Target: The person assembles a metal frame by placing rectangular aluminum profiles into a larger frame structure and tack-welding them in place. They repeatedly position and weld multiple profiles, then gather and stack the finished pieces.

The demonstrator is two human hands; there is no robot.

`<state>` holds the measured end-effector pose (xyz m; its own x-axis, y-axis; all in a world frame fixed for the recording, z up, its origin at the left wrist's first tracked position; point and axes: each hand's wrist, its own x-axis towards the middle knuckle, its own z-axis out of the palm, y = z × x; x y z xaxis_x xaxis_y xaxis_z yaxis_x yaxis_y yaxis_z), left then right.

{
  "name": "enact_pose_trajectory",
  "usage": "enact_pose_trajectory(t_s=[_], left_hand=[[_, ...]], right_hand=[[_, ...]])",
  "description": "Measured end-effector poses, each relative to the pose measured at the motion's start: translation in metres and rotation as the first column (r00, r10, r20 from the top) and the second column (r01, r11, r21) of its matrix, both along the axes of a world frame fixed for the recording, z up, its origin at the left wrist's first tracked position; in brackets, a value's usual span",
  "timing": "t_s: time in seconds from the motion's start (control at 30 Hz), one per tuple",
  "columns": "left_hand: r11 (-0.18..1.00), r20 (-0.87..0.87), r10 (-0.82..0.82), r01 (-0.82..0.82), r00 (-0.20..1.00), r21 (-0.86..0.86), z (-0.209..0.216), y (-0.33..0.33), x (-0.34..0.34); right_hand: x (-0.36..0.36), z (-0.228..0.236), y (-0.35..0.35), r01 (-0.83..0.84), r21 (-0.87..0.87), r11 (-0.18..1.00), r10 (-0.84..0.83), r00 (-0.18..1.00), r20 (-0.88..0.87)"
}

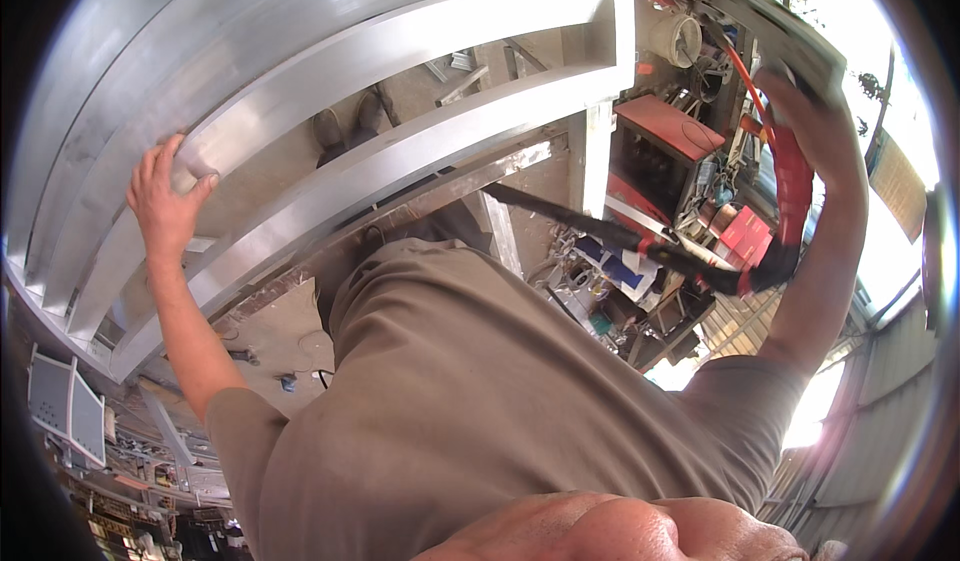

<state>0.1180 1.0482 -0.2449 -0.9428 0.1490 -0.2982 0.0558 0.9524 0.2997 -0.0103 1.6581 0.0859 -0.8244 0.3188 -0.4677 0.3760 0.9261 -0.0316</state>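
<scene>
A large frame of shiny silver metal bars (400, 151) fills the upper left. My left hand (165, 196) is closed over one of its bars (260, 96), with the fingers on the far side and the thumb on the near side. Out at the upper right, my raised right hand (815, 126) is blurred by motion. Against it is a long, flat-sided grey thing (780, 36), too smeared to name. A hose wrapped in red (793, 186) runs down from that hand and bends into a black length (590, 226) toward my waist. My right fingers are mostly hidden.
A red cabinet (670, 126) stands beyond the frame's right end, near a white bucket (675, 41). Red boxes (745, 233) and scattered clutter lie below it. My shoes (345, 126) show between the bars. At the lower left is a grey panelled rack (65, 406).
</scene>
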Motion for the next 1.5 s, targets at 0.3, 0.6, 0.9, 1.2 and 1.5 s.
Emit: enact_pose_trajectory(t_s=[0.3,0.6,0.9,1.2,1.5], left_hand=[[1.000,0.033,0.023,-0.023,0.999,0.007,0.001,0.000,-0.001],[0.999,0.057,0.037,-0.036,0.998,-0.007,0.007,0.005,-0.003],[0.999,0.067,0.041,-0.040,0.997,-0.013,0.007,0.004,-0.003],[0.999,0.074,0.044,-0.043,0.996,-0.016,0.007,0.004,-0.003],[0.999,0.067,0.038,-0.038,0.997,-0.010,0.006,0.002,-0.003]], right_hand=[[-0.104,-0.101,-0.020,-0.178,0.071,0.981,0.133,0.898,0.419],[-0.109,-0.115,-0.024,-0.178,0.051,0.983,0.132,0.867,0.481],[-0.102,-0.119,-0.021,-0.270,0.139,0.953,0.177,0.866,0.468],[-0.099,-0.125,-0.018,-0.261,0.076,0.962,0.202,0.873,0.443],[-0.104,-0.127,-0.026,-0.250,0.106,0.962,0.169,0.856,0.488]])
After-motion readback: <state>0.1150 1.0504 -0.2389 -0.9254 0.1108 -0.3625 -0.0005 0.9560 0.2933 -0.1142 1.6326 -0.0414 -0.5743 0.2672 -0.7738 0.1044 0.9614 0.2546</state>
